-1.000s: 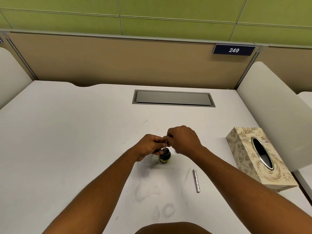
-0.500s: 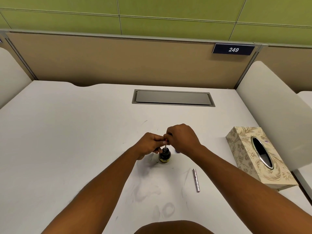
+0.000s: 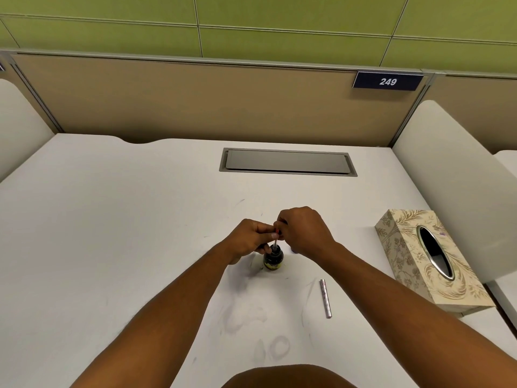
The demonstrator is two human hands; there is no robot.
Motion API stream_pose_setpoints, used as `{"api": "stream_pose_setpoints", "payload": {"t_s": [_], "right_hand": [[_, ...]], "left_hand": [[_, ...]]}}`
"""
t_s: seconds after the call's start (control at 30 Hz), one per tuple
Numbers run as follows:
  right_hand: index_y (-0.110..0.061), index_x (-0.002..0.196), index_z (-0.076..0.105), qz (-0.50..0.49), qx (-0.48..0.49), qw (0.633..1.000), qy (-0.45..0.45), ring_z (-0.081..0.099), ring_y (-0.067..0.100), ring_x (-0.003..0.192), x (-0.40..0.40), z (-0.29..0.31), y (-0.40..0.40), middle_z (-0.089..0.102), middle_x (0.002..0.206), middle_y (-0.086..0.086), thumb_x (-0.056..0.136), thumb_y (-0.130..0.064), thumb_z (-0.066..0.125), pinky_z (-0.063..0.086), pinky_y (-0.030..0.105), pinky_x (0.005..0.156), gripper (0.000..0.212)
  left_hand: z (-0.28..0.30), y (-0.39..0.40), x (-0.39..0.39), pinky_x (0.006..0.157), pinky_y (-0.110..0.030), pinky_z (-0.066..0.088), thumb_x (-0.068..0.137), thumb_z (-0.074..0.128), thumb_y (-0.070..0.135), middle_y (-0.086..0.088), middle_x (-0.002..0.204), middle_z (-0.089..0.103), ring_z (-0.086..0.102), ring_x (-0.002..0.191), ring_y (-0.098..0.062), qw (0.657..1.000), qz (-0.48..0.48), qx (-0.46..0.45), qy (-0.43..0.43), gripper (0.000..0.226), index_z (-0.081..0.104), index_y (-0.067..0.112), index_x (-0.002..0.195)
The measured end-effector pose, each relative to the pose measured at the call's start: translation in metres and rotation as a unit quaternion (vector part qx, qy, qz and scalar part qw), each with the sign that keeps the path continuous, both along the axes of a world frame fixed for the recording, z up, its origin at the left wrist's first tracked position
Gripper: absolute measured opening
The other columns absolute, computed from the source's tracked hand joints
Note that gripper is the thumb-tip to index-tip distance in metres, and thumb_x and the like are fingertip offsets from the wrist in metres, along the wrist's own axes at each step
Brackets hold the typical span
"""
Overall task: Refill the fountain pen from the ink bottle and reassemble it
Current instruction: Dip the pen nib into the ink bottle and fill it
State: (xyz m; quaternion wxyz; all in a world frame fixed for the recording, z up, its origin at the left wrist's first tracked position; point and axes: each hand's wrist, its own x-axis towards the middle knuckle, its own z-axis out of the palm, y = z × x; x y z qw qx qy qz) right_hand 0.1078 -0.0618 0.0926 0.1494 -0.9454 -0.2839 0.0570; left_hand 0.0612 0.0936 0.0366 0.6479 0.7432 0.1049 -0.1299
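Observation:
A small dark ink bottle (image 3: 273, 260) with a yellow label stands open on the white desk (image 3: 112, 233). The pen's thin front section (image 3: 275, 243) points down into the bottle's mouth. My left hand (image 3: 249, 239) and my right hand (image 3: 303, 229) meet just above the bottle, and both pinch the upper end of that section, where a bit of red shows. A silver pen barrel (image 3: 325, 298) lies on the desk to the right of the bottle, away from both hands.
A patterned tissue box (image 3: 428, 259) sits at the right edge of the desk. A grey cable hatch (image 3: 288, 161) is set in the desk farther back. A small dark object (image 3: 293, 250) peeks out under my right hand. Partition walls close the back and sides.
Both hands have risen a little above the bottle, so more of the pen section shows between fingers and bottle mouth. The barrel and tissue box have not moved.

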Motion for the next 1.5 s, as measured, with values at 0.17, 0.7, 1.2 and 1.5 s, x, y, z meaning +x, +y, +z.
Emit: {"api": "stream_pose_setpoints", "payload": {"t_s": [0.17,0.7,1.2,1.5], "right_hand": [[-0.011,0.088,0.07,-0.014,0.002,1.0,0.002,0.066,0.027,0.069,0.0016,-0.0033,-0.0009,0.071,0.079,0.008,0.095,-0.022,0.049,0.054,0.04,0.071,0.026],[-0.015,0.09,0.073,-0.034,0.042,0.999,0.008,0.063,0.02,0.076,0.0054,-0.007,-0.0005,0.072,0.078,0.003,0.093,-0.03,0.059,0.045,0.03,0.065,0.021],[-0.013,0.09,0.071,-0.032,0.056,0.998,-0.001,0.064,0.021,0.076,0.0046,-0.0066,0.0011,0.072,0.079,0.002,0.092,-0.029,0.057,0.046,0.03,0.066,0.022],[-0.018,0.106,0.071,-0.045,0.079,0.996,0.012,0.065,0.02,0.09,0.0082,-0.005,0.0002,0.075,0.094,0.001,0.093,-0.034,0.06,0.041,0.027,0.07,0.024]], "left_hand": [[0.0017,0.0007,-0.0004,0.056,-0.018,0.047,0.09,0.071,0.016,0.003,0.081,0.074,0.059,0.06,-0.011,1.0,-0.012,0.008,-0.006,0.013,0.078,0.02,0.1],[0.0003,-0.0003,-0.0001,0.058,-0.018,0.045,0.092,0.069,0.019,0.017,0.077,0.075,0.054,0.054,-0.008,0.999,-0.018,0.05,-0.012,0.018,0.078,0.014,0.107],[-0.0018,-0.0004,-0.0007,0.055,-0.02,0.044,0.092,0.068,0.017,0.016,0.073,0.075,0.054,0.05,-0.009,0.999,-0.005,0.045,-0.029,0.014,0.078,0.017,0.102],[-0.0035,0.0037,0.0013,0.055,-0.019,0.044,0.093,0.068,0.019,0.001,0.103,0.078,0.052,0.052,-0.01,0.999,-0.007,0.034,-0.026,0.018,0.078,0.013,0.107]]}}
